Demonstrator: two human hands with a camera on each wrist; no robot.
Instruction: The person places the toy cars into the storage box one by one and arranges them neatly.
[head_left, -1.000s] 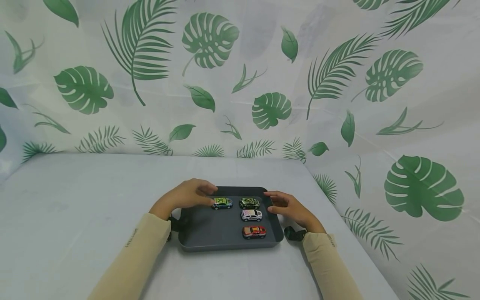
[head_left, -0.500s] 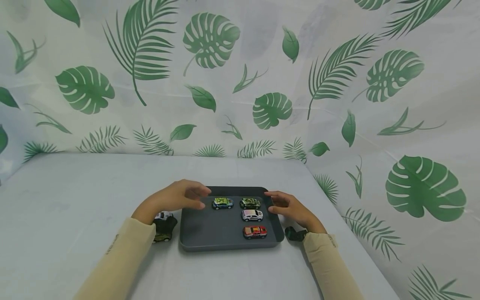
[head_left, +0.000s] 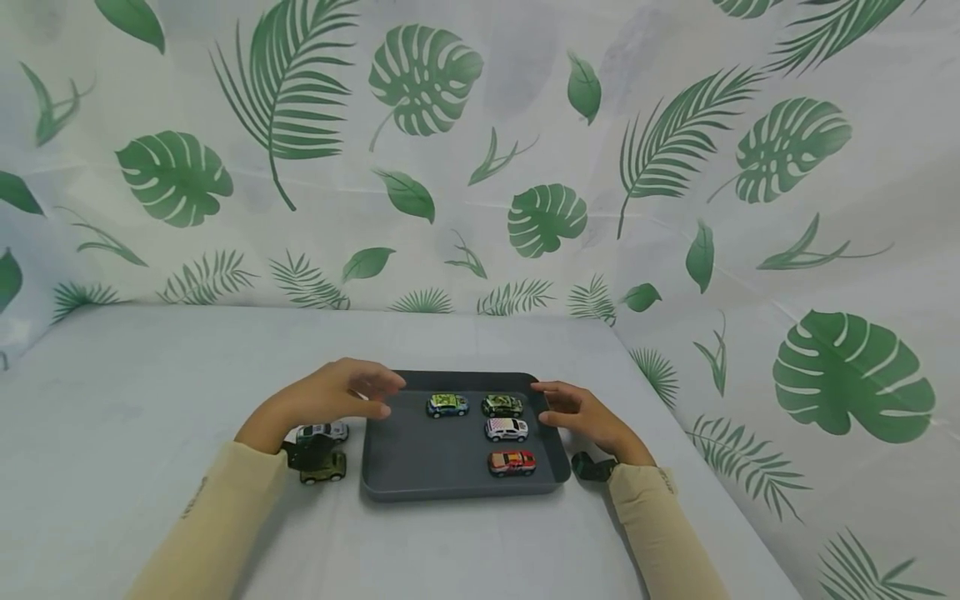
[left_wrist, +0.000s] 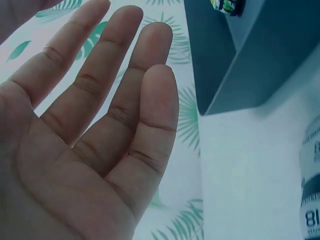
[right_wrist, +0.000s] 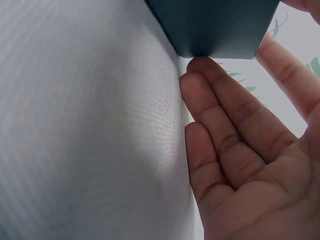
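A dark grey tray (head_left: 427, 487) holds several toy cars. A green-and-blue car (head_left: 447, 406) and a dark green car (head_left: 502, 406) stand at its far side. Below the dark green one are a white car (head_left: 506, 429) and a red car (head_left: 512, 463). My left hand (head_left: 333, 396) hovers by the tray's left rim, fingers spread and holding nothing; its palm fills much of the left wrist view. Beside the tray's right wall is my right hand (head_left: 588, 419), fingers extended, fingertips right at the wall in the right wrist view.
Left of the tray, a white-and-black car (head_left: 330, 431) and an olive green car (head_left: 324, 468) stand on the white tabletop (head_left: 420, 550), partly behind the left wrist's black strap. A leaf-print cloth (head_left: 465, 167) hangs behind the table and along its right side.
My left hand has moved left, away from the green-and-blue car, which stays in the tray. The two cars left of the tray have come into view. My right hand has stayed put.
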